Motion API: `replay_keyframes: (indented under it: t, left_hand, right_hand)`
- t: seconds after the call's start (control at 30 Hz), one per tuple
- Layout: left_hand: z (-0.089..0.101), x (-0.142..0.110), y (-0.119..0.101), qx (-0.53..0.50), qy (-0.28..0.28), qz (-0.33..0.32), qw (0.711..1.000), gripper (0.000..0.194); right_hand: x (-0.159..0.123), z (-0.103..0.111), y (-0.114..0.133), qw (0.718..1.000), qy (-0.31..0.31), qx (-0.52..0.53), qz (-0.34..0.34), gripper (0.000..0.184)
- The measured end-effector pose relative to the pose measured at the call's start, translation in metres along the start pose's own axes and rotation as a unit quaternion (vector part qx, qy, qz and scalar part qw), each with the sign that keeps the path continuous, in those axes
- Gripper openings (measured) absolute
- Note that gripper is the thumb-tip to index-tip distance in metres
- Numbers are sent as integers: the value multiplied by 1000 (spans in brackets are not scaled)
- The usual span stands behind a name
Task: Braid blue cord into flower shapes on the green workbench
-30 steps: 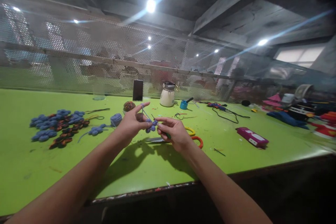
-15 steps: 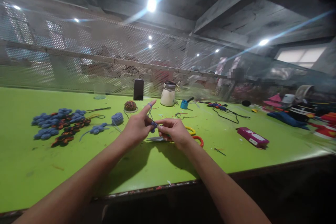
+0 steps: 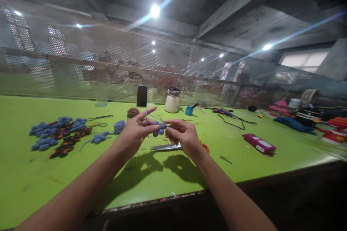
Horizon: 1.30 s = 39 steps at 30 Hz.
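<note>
A small blue crochet flower (image 3: 158, 130) is pinched between the thumb and fingers of my left hand (image 3: 135, 128). Blue yarn (image 3: 147, 115) loops round that hand's raised index finger and runs down to the flower. My right hand (image 3: 183, 134) is closed at the flower's right edge, gripping what looks like a crochet hook (image 3: 162, 120); only a thin tip shows. Below the right hand, scissors (image 3: 166, 147) lie on the table with their orange handle partly hidden. A ball of blue yarn (image 3: 119, 126) sits left of my left hand.
Blue and dark-orange crochet flowers (image 3: 45, 143) lie at left on the green table (image 3: 81, 187). Behind my hands stand a multicoloured yarn ball (image 3: 133, 112), phone (image 3: 142, 96), white jar (image 3: 172, 101) and blue container (image 3: 189, 110). A purple box (image 3: 259, 144) lies right, a mesh partition (image 3: 121, 68) beyond.
My left index finger has tipped lower and the hands have drawn slightly apart. The flower and the yarn stretched from the finger show more clearly. The view has tilted up slightly.
</note>
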<state>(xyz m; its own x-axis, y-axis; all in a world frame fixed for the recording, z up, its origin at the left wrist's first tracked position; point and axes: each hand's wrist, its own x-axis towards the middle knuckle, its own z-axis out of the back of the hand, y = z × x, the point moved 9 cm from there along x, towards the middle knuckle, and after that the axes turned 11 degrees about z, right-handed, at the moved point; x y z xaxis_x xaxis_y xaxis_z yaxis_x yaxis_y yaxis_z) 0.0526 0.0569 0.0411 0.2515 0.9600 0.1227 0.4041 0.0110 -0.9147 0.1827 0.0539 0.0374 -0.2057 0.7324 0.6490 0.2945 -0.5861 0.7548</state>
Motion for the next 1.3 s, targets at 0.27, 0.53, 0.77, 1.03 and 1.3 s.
replay_keyframes:
  t: [0.27, 0.53, 0.77, 1.03, 1.3]
  left_hand:
    - [-6, -9, -13, 9, 12, -12, 1000, 74]
    - [-8, -12, -18, 35, 9, -36, 999, 76]
    - [-7, -12, -18, 22, 12, -24, 999, 73]
    - [-5, -11, -18, 20, 7, -23, 1000, 67]
    - [-2, -6, -11, 9, 8, -16, 1000, 54]
  right_hand:
    - [2, 6, 16, 996, 36, -78, 26, 27]
    - [3, 8, 24, 992, 40, -113, 34, 20]
    - [3, 10, 26, 989, 40, -138, 44, 19]
    - [3, 11, 22, 992, 41, -114, 38, 20]
    - [1, 7, 15, 997, 54, -55, 13, 19]
